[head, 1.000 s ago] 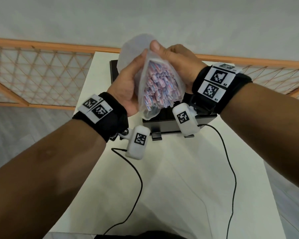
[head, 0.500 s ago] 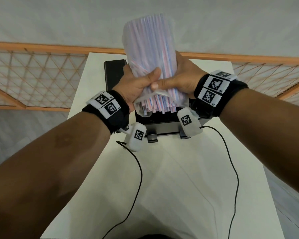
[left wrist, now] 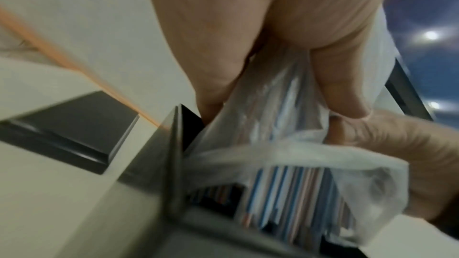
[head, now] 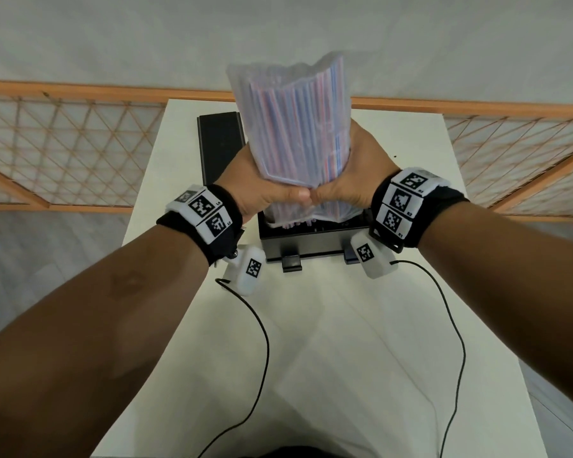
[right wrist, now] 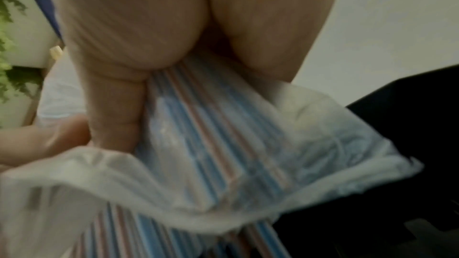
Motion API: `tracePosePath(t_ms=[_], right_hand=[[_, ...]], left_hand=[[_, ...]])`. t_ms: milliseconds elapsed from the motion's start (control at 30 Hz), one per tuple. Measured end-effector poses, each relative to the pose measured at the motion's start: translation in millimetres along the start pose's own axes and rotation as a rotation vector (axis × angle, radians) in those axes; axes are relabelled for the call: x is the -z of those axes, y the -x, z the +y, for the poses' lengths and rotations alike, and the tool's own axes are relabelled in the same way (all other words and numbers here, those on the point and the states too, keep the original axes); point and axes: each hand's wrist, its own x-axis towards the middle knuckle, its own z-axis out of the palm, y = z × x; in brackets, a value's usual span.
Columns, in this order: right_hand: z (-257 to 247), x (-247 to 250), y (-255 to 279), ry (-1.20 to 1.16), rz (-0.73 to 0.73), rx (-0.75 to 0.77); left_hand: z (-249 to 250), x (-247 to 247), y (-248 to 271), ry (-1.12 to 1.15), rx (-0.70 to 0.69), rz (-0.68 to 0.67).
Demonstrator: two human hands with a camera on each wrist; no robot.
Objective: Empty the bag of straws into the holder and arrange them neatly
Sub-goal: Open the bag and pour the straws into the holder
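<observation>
Bag: a clear plastic bag (head: 295, 127) is standing upturned, closed end at 12 o'clock, open mouth pointing down toward 6 o'clock, directly above the holder.
Straws: striped red, blue and white straws (head: 298, 133) are filling the bag lengthwise; their lower ends (left wrist: 285, 189) are sticking out past the bag's crumpled mouth and reaching into the holder's open top.
Holder: a black box-shaped straw holder (head: 311, 242) is sitting on the table, at 6 o'clock from the bag, between the two wrists.
Left hand: the left hand (head: 258, 186) is gripping the bag's lower part from 9 o'clock, fingers curled behind it and thumb lying across the front, clamping plastic and straws together.
Right hand: the right hand (head: 354, 183) is gripping the same part from 3 o'clock, fingers wrapped round the back, thumb pressed across the front; the two thumb tips are touching at the middle.
Lid: a flat black lid-like panel (head: 220, 143) is lying on the table at 10 o'clock from the holder, partly hidden by the left hand.
Table: a white table (head: 311, 358) is carrying the holder and the panel; two black cables (head: 262, 342) are trailing across it from the wrist cameras toward 6 o'clock.
Background: an orange lattice railing (head: 63, 143) is running behind the table at 12 o'clock.
</observation>
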Motion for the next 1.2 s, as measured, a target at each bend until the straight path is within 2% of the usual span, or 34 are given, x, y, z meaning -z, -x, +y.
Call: tracePosePath(t_ms=[133,233,400,567,667,800,933,1067,1200], right_hand=[[4,-2,7,0.01,0.02,0.016],[12,-1,13,0.027,0.011,0.007],[20,3,22,0.063,0.007,-0.041],[11,1,26,0.08,-0.006,-0.039],[5,5,29,0.034,-0.02,0.001],[-5,17,32,-0.037,-0.006,0.09],[-10,32,32,-0.07,0.037,0.13],[-1,37,28,0.09,0.01,0.023],[15,37,26,0.174,0.009,0.061]], left_hand=[[-4,-1,4,-0.136,-0.058,0.036],[-6,2,10,-0.225,-0.075,0.004],[-8,11,24,-0.109,-0.084,0.038],[3,4,27,-0.143,-0.104,0.035],[12,10,31,-0.135,-0.136,0.016],[30,10,40,0.029,-0.18,0.033],[34,6,40,0.045,-0.179,0.142],[30,-2,34,0.051,-0.153,0.218],[23,-17,36,0.04,-0.125,0.25]])
